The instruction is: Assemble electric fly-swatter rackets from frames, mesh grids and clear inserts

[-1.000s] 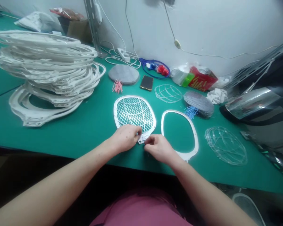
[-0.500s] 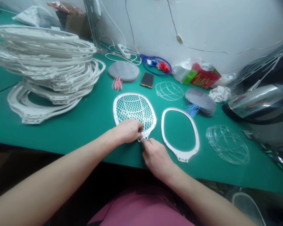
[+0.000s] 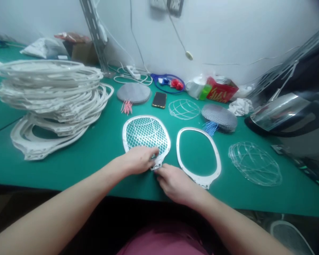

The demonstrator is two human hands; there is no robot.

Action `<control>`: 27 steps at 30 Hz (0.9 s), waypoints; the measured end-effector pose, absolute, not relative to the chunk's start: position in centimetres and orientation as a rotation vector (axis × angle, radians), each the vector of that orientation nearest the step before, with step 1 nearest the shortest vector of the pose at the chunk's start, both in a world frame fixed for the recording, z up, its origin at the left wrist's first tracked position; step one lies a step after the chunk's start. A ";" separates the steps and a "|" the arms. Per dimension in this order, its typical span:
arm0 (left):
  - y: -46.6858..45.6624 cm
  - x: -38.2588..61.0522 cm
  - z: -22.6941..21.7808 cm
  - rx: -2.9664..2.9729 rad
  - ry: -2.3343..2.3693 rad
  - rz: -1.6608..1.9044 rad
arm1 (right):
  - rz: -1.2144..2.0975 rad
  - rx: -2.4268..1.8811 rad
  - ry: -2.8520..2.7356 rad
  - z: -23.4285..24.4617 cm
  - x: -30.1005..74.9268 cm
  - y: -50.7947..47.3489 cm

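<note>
A white mosquito-swatter head frame (image 3: 168,139) with metal mesh and clear ribs lies on the green table. My left hand (image 3: 139,160) rests over its lower left side, with bent fingers closed around the short neck. From the right, my right hand (image 3: 174,182) pinches the end of that neck; its fingertips partly hide what is between them. Just right of my hands lies a second white frame (image 3: 218,161) with no mesh in it. Farther right is a small stack of clear ribbed plastic grilles (image 3: 255,164).
A tall stack of white frames (image 3: 50,106) stands left. Behind my hands are grey round mesh sheets with red wires (image 3: 127,107), a phone (image 3: 159,100), another clear grille (image 3: 184,109) and dark mesh sheets with blue wires (image 3: 210,127). A metal kettle (image 3: 287,111) stands right.
The view has tilted upward, so most table things sit lower in the picture. My left fingers have shifted slightly at the neck; both hands remain at the meshed frame.
</note>
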State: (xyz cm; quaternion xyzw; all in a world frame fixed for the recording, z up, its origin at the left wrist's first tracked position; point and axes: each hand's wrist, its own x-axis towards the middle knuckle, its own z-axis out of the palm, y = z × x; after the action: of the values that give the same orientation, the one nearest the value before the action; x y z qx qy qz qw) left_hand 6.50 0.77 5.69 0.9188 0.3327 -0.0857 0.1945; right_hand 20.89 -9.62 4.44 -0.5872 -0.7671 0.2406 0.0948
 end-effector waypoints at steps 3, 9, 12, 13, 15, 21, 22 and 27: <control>0.9 5.2 7.1 2.467 0.850 -0.322 | 0.713 -1.836 -1.908 5.1 26.5 -9.7; 2.2 8.5 6.8 2.743 0.924 0.015 | 0.186 -2.644 -1.499 3.7 36.7 -10.9; 3.1 10.0 4.1 2.882 0.841 0.122 | 0.272 -2.650 -1.459 2.7 37.4 -11.2; 3.4 9.9 3.3 2.881 0.842 0.097 | 0.298 -2.627 -1.427 2.4 37.2 -11.1; 3.9 9.4 2.4 2.855 0.856 0.034 | 0.354 -2.583 -1.356 2.1 36.6 -10.6; 4.1 9.6 3.5 2.820 0.896 -0.002 | 0.485 -2.500 -1.290 2.4 36.2 -9.7; 4.0 10.1 3.6 2.814 0.917 0.003 | 0.508 -2.493 -1.281 2.4 36.5 -9.8; 3.8 9.6 2.2 2.747 1.050 0.032 | 0.592 -2.462 -1.189 2.7 37.4 -10.5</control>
State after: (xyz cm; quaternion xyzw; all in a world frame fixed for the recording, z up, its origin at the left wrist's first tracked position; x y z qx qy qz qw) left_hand 9.57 3.82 2.25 0.9293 0.3553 0.0108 0.0999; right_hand 37.44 -10.47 2.66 -0.8672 -0.4186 0.2085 0.1712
